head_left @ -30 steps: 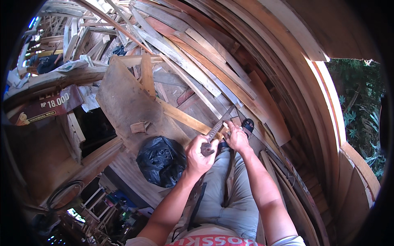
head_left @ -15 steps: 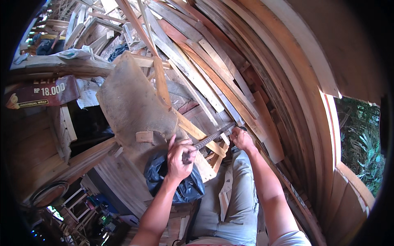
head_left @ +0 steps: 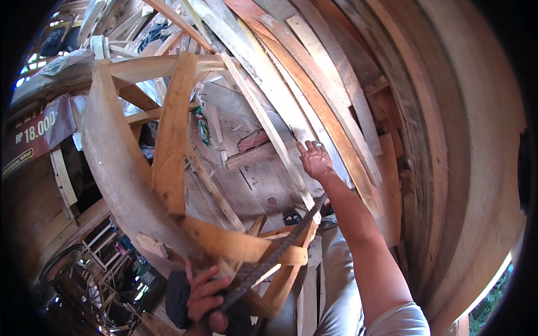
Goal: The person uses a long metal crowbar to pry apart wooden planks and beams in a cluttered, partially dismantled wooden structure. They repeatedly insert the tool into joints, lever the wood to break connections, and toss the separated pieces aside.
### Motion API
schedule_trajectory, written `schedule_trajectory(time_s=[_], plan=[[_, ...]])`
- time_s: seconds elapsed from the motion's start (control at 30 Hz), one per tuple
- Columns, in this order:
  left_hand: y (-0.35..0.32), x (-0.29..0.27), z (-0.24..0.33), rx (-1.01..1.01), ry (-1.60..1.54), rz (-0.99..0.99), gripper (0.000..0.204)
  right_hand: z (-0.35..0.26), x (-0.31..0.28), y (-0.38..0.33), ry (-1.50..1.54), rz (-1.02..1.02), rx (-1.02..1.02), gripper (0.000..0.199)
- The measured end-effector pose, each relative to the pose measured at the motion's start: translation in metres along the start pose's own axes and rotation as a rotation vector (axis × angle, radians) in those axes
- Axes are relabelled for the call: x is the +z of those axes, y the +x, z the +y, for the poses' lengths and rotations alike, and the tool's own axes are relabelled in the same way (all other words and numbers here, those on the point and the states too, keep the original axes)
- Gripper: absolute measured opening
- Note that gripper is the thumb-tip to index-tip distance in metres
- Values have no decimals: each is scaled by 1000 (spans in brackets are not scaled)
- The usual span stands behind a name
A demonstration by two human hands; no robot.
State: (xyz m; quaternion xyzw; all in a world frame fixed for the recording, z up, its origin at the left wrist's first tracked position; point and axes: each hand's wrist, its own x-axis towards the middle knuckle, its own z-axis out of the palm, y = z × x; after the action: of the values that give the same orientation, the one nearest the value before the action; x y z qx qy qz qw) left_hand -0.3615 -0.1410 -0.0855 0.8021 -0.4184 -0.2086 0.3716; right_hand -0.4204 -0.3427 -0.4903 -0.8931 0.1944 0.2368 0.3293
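My left hand (head_left: 204,294), low in the view, has its fingers and thumb closed round the lower end of a ribbed dark metal rod (head_left: 280,252). The rod slants up to the right, its far end by my right forearm. Against the left fingertips rests a wooden frame like a chair (head_left: 175,140), tilted, with a broad curved board (head_left: 115,162) on its left and a small wood block (head_left: 151,246) on that board. My right hand (head_left: 315,161), a ring on one finger, reaches forward with fingers apart, over or on a pale plank (head_left: 274,95); contact is unclear.
Long planks (head_left: 342,123) stack along the right side. A plank floor (head_left: 255,193) bears a short wood offcut (head_left: 250,157) and a green wrapper (head_left: 202,124). Scrap wood crowds the far left. A printed brown sheet (head_left: 39,131) hangs at left. Dark material (head_left: 177,299) lies beside my left hand.
My right hand has let go of the rod and moved forward. The left hand has drawn its rod end down and left. The wooden frame has tilted, showing its legs and rails.
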Motion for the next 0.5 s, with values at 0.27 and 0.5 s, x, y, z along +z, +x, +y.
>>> schedule_trajectory(time_s=[0.27,0.5], plan=[[3,-9,12,-176,290,-222,65,-4,50,119,-368,121,-305,50],[-17,-15,2,-149,185,-212,59,-15,45,173,-673,89,-359,56]])
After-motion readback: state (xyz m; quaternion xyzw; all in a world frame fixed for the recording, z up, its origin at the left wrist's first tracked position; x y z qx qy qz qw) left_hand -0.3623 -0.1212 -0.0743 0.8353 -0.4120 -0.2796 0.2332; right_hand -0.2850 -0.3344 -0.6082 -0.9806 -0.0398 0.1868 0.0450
